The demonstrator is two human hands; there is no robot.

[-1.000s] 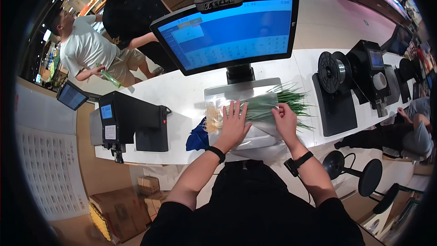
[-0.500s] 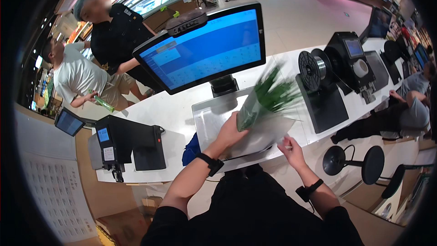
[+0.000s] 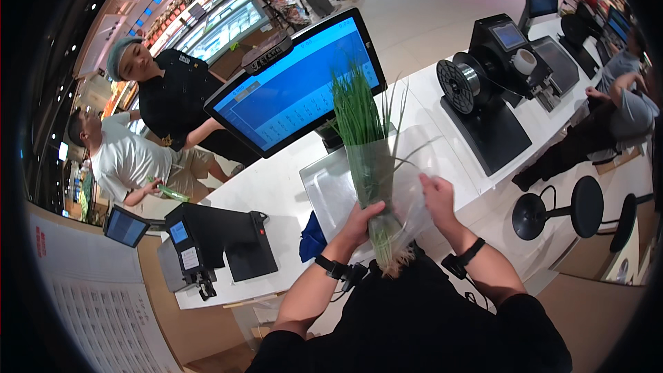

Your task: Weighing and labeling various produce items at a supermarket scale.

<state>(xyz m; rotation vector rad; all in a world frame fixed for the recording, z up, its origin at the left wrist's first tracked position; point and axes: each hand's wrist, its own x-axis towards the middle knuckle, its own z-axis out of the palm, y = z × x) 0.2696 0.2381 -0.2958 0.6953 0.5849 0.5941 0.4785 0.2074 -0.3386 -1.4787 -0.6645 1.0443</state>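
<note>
My left hand (image 3: 363, 221) grips a long bunch of green onions (image 3: 360, 114), held up over the steel scale platter (image 3: 323, 184). The green tops point toward the screen and the pale roots hang toward my body, with clear plastic around the lower part. Just right of the bunch, my right hand (image 3: 438, 197) pinches the edge of a loose clear plastic bag (image 3: 414, 214). A blue cloth (image 3: 312, 238) lies beside the scale on the left.
A touchscreen (image 3: 276, 107) stands behind the scale on the white counter (image 3: 248, 186). Black machines (image 3: 210, 235) flank it, the right one with a wire spool (image 3: 456, 86). Two people (image 3: 166, 90) stand across the counter; others (image 3: 621, 103) are at right, near stools (image 3: 587, 204).
The bunch was lifted off the platter by my left hand and swung upright, roots toward me. My right hand stayed on the plastic and pulled it aside to the right.
</note>
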